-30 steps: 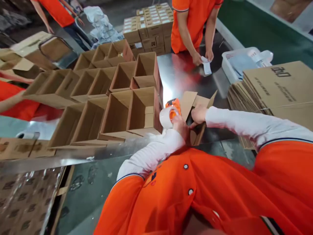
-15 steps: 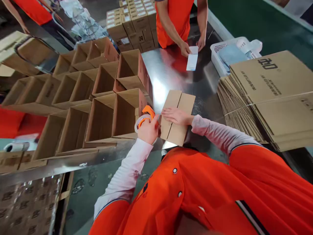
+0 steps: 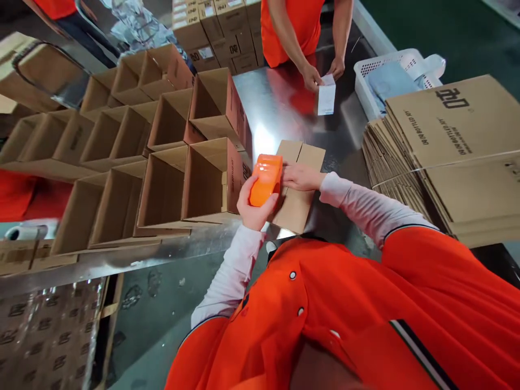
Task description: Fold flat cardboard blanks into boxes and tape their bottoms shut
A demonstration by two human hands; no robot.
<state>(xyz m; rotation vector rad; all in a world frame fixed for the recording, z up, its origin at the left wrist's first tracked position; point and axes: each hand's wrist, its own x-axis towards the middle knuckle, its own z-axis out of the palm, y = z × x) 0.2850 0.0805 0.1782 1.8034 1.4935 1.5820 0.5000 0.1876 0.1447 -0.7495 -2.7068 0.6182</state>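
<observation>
An orange tape dispenser [image 3: 265,181] is gripped in my left hand [image 3: 254,208], raised over the left side of a cardboard box [image 3: 303,203]. The box lies on the metal table with its two flaps folded in and a dark seam between them. My right hand [image 3: 301,176] rests flat on the flaps, fingers stretched out, the fingertips partly hidden behind the dispenser. Whether tape touches the box is hidden from me.
Rows of open cardboard boxes [image 3: 205,184] stand on the left. Tied flat cartons [image 3: 450,157] are stacked to the right, with a white basket [image 3: 363,89] behind them. Across the metal table [image 3: 280,103], a co-worker's hands [image 3: 312,78] hold a white paper [image 3: 326,100].
My left hand has lifted and turned the tape dispenser, moving it right over the box's edge. My right hand stays on the flaps. The co-worker's paper has shifted slightly.
</observation>
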